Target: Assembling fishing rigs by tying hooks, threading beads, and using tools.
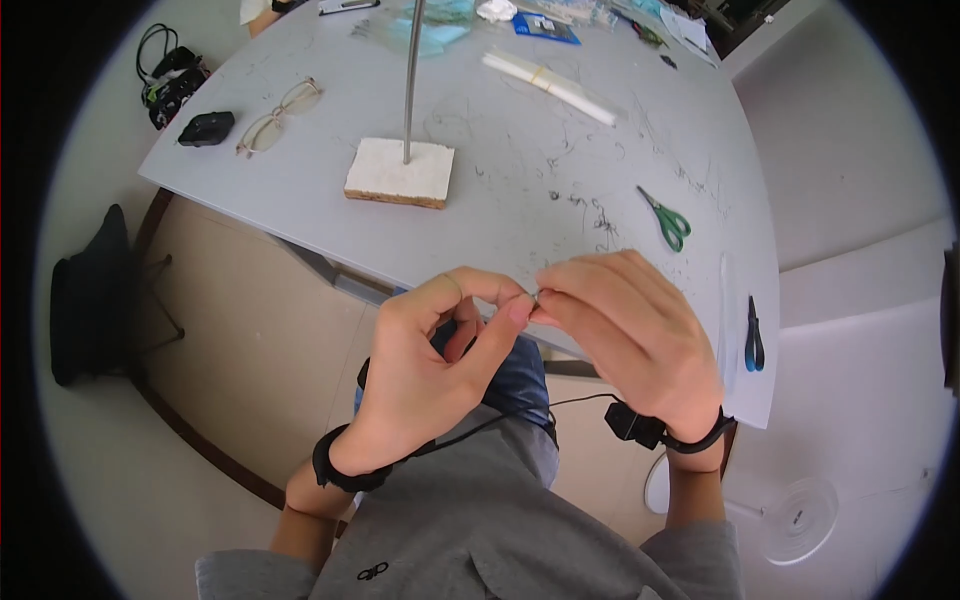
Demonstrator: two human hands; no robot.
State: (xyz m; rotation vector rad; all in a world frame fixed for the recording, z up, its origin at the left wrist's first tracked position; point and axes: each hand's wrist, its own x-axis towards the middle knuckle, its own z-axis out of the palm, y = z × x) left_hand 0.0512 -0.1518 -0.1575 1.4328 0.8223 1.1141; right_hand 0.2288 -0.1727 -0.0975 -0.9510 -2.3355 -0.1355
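Working at the near edge of the grey worktop (300, 190). Holding the left hand (430, 345) at eight o'clock and the right hand (630, 330) at nearly four, pointing both inward, turning up the back of the right one and curling the spare fingers of the left one toward the palm. Pressing thumb and forefinger together on each hand, pinching a tiny pale thing (537, 296) at their meeting place. Having it at two o'clock from the left thumb, at nine from the right fingers, without seeing one hand as clearly nearer. Not telling surely its long axis, being too small and mostly covered.
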